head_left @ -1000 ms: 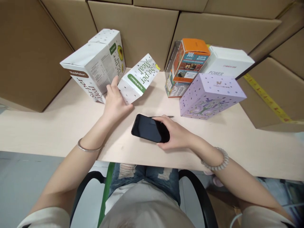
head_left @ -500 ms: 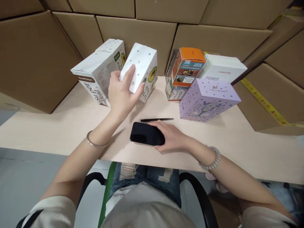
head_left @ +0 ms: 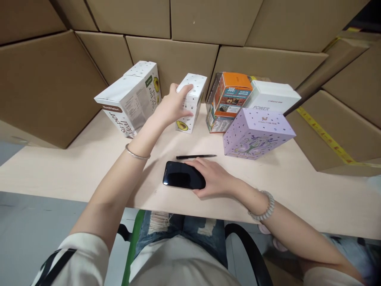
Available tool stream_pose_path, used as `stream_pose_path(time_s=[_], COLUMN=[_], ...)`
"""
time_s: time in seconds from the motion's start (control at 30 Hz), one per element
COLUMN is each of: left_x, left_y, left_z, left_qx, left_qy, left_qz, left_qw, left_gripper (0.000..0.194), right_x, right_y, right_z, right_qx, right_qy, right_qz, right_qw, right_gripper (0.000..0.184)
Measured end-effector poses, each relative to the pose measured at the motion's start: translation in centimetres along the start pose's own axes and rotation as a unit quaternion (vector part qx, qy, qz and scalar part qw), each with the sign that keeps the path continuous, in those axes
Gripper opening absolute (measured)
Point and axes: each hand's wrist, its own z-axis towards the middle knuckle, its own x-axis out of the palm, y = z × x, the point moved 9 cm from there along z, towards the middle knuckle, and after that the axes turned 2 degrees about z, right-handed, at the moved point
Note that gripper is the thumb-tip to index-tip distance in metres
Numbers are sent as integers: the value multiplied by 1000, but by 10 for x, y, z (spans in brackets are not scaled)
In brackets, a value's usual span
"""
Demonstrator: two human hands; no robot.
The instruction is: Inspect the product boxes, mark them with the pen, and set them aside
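Observation:
My left hand [head_left: 172, 105] is closed around a white avocado-print box [head_left: 199, 84], its fingers over the top and one side. The box is upright at the back of the table, close to the cardboard wall; whether its base fully touches the tabletop I cannot tell. Lower down, my right hand [head_left: 216, 178] grips the right end of a black smartphone [head_left: 181, 174], which lies screen up on the table. Just behind the phone is a black pen [head_left: 196, 157], lying crosswise near my right fingers.
Left of the held box stand white Super Meal boxes [head_left: 127, 87]. To the right are an orange-topped box [head_left: 235, 81], a white POWER box [head_left: 276, 97] and a purple box [head_left: 256, 137]. Stacked cardboard boxes [head_left: 172, 59] wall in the back and sides of the wooden table [head_left: 74, 167].
My left hand has moved right and back with the white box, which is now turned and more upright, apart from the other white boxes. My right hand stays on the phone.

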Motion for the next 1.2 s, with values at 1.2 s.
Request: stream_pose_path(time_s=[1.2], left_x=[9], left_y=[-64], left_z=[-50], left_qx=[107], left_qy=[-71], left_qz=[139], left_qw=[982], left_gripper=[49], right_x=[-19], right_y=[-30], right_z=[-1], right_qx=[-15], right_qy=[-52], right_qz=[-101], right_qw=[993], right_gripper=[76])
